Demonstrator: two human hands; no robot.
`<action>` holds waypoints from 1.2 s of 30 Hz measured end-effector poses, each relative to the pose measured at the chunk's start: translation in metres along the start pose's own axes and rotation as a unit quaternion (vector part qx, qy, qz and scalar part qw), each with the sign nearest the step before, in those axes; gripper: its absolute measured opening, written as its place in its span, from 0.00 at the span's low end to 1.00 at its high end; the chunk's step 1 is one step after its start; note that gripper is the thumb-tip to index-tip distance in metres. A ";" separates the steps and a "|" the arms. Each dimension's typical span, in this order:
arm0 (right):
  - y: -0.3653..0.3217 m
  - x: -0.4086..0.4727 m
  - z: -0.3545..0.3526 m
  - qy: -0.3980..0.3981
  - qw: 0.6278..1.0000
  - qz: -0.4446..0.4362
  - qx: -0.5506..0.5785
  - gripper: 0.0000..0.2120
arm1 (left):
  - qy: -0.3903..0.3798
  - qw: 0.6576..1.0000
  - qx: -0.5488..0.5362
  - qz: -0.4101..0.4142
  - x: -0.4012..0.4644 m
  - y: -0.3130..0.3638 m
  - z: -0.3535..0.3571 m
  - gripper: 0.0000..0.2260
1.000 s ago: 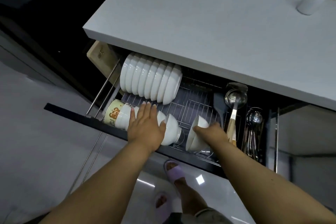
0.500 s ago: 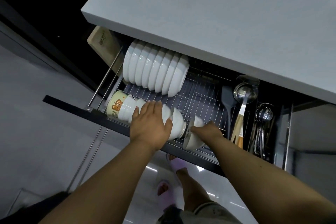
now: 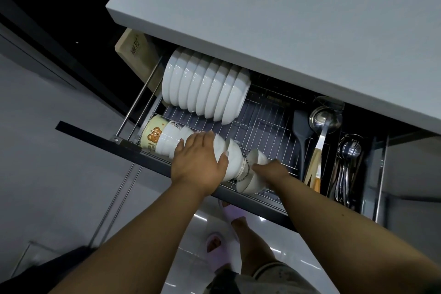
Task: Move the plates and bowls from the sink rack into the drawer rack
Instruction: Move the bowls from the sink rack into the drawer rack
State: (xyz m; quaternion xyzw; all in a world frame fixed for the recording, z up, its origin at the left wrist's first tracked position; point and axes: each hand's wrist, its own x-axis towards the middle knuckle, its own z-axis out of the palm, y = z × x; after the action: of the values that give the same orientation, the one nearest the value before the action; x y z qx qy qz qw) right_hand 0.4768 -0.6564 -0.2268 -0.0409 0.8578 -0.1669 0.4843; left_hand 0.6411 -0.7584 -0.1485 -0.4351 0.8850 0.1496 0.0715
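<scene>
Eight bowls: back row point(image 3: 205, 93), drawer rack point(image 3: 267, 126).
Front row point(image 3: 171, 141): count hidden by flat left hand point(image 3: 198, 164).
Right hand point(image 3: 272, 169): grips small bowl point(image 3: 253, 179).

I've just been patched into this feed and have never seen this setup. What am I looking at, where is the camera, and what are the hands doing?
There is no machine: a person works bare-handed, and the single camera sits on their head, looking down. Below the grey countertop a drawer rack is pulled out. It holds a back row of white bowls and a front row of bowls lying on their side. The left hand rests flat on the front row. The right hand holds a small white bowl at that row's end. A spatula, ladle and spoons lie to the right.
</scene>
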 end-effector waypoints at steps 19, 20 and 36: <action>-0.001 -0.065 -0.054 0.101 0.984 -0.145 -0.014 0.34 | -0.048 0.996 -0.079 -0.018 -0.007 0.006 -0.013 0.23; 0.002 -0.072 -0.060 0.118 0.981 -0.156 -0.010 0.33 | -0.049 0.994 -0.092 -0.018 -0.009 0.008 -0.016 0.23; 0.083 -0.204 -0.150 0.354 0.894 -0.268 0.054 0.25 | -0.025 0.980 -0.119 0.157 -0.061 0.121 -0.058 0.17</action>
State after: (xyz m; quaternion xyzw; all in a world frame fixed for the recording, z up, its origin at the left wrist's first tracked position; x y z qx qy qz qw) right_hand 0.4656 -0.4941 -0.0160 -0.1810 0.9187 -0.3401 0.0870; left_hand 0.5828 -0.6616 -0.0532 -0.2925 0.9162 0.2735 0.0169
